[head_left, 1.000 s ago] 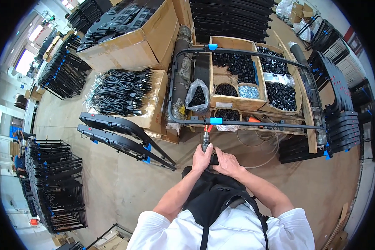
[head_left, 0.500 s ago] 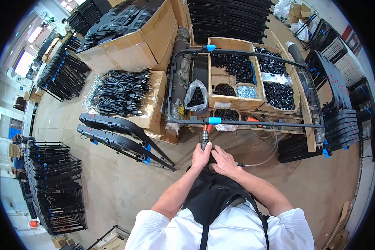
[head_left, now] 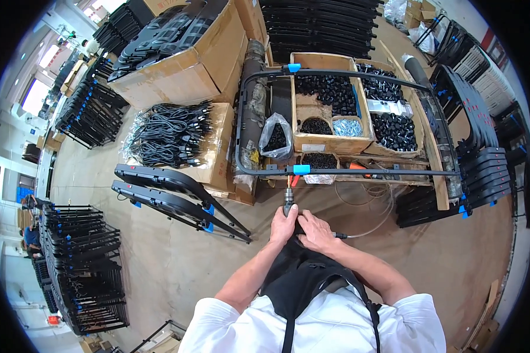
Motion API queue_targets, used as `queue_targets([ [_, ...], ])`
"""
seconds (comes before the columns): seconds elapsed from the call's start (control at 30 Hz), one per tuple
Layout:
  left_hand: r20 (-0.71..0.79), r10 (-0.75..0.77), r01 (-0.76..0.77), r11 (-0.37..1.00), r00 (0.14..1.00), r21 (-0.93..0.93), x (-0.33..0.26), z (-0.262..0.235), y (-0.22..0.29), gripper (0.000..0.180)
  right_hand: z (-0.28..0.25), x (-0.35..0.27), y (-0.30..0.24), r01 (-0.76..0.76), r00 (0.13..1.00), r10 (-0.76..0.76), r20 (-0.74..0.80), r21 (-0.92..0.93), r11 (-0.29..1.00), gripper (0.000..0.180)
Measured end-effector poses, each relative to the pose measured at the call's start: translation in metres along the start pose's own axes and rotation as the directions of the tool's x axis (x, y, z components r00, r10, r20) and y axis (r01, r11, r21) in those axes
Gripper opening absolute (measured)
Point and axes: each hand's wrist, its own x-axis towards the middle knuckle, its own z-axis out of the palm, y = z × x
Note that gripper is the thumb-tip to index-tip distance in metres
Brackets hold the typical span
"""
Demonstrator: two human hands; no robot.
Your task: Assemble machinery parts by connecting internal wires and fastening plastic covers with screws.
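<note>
Screwdriver, air-powered, stands upright just below the blue clip on the black tube frame, tip up so it meets the clip's underside. My left hand is wrapped shut around its body; my right hand closes on the base, where the clear hose leaves.

Black tube frame showing bright blue clips along it. Orange tool handle lying behind. Brown cardboard boxes holding black parts; one small box gleaming silver. Black cables coiling on tan cardboard. Apron hanging black over white shirt. Floor lying dull beige.
</note>
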Motion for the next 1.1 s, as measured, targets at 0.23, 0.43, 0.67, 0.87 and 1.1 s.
queue_targets([
  [0.23,0.034,-0.019,0.022,0.997,0.999,-0.079,-0.018,0.016,-0.001,0.047,-0.01,-0.023,0.006,-0.018,1.0,0.017,-0.017,-0.034,0.999,0.057],
  [0.43,0.082,-0.026,0.034,0.994,0.996,-0.101,-0.019,0.035,0.015,0.047,-0.024,-0.03,0.018,-0.127,0.992,0.127,-0.017,-0.068,0.99,0.072],
  [0.67,0.072,-0.004,0.004,1.0,0.997,0.004,-0.015,0.032,0.02,0.052,-0.025,-0.029,0.024,-0.101,0.995,0.1,-0.02,-0.049,0.994,0.073],
  [0.87,0.05,-0.013,0.012,1.0,0.999,0.017,-0.012,0.034,0.029,0.054,-0.025,-0.025,0.031,-0.088,0.996,0.088,-0.027,-0.027,0.996,0.079],
  [1.1,0.059,-0.013,0.011,0.999,0.998,0.036,-0.009,0.033,0.041,0.054,-0.031,-0.017,0.033,-0.169,0.984,0.171,0.059,-0.04,0.985,0.09],
])
